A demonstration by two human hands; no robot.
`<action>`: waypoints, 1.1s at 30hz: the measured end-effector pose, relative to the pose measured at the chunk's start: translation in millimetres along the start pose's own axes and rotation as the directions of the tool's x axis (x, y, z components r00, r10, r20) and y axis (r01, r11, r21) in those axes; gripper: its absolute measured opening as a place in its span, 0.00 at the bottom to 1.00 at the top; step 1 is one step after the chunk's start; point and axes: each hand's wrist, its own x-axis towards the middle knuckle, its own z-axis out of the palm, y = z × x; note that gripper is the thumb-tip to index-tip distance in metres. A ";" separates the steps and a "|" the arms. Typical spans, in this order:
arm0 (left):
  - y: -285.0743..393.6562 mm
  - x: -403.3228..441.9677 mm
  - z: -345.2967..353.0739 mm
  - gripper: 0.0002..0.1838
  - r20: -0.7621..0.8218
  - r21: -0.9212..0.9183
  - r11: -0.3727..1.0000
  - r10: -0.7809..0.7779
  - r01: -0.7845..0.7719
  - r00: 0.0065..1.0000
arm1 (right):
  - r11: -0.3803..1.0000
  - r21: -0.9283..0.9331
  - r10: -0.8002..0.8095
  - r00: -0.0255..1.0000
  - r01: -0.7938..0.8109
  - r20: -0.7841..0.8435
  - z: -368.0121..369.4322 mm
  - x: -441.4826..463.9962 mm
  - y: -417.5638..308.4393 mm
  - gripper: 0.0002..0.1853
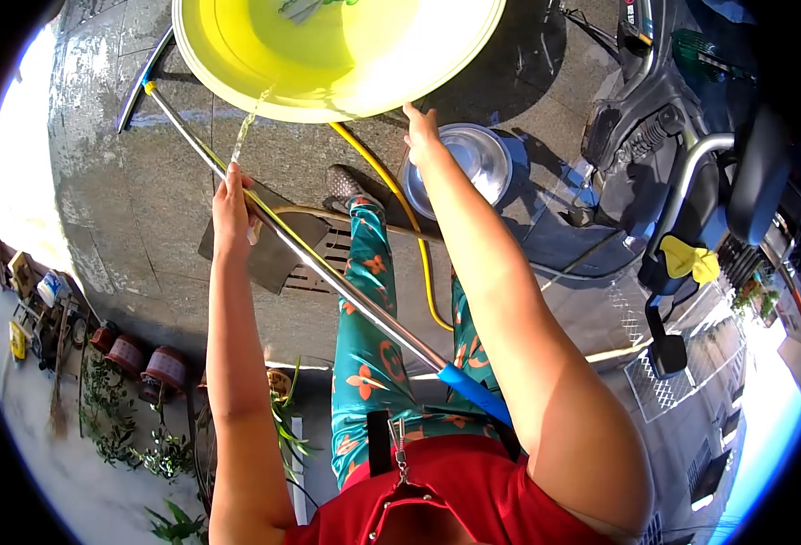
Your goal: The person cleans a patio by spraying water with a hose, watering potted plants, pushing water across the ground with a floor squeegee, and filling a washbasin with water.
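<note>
My left hand (231, 216) is closed around the end of a hose, mostly hidden by the fingers. A thin water stream (245, 127) runs from it into a large yellow basin (237, 91). A long-handled floor squeegee (346, 289) slants past that hand, its blade at the upper left and its blue grip by my waist; whether the fingers also hold the pole I cannot tell. My right hand (421, 132) grips the basin's near rim. Green-and-white items (305, 9) lie inside the basin. Below my right hand stands a metal bowl (478, 159) on the ground.
A yellow hose (391, 186) curves over the paving near my feet. At right stands a scooter (664, 154) with a yellow item on it. Potted plants (163, 371) and a broom (59, 386) line the lower left. A drain grate (323, 259) lies by my foot.
</note>
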 end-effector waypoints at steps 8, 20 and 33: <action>-11.3 -2.3 -3.6 0.25 0.005 -0.050 0.999 0.015 -0.015 1.000 | 0.935 0.335 0.039 0.975 -0.113 0.219 -7.0 51.0 -19.7 0.49; 7.7 -18.3 -38.7 0.25 -0.016 -0.135 0.991 0.007 -0.009 1.000 | 0.987 0.149 -0.100 0.966 0.066 0.237 27.5 -26.0 -125.1 0.28; 19.2 -14.7 -79.2 0.27 -0.057 -0.192 0.981 0.025 -0.036 0.998 | 0.979 -0.080 -0.193 0.977 0.187 -0.089 -68.5 -159.5 -119.3 0.22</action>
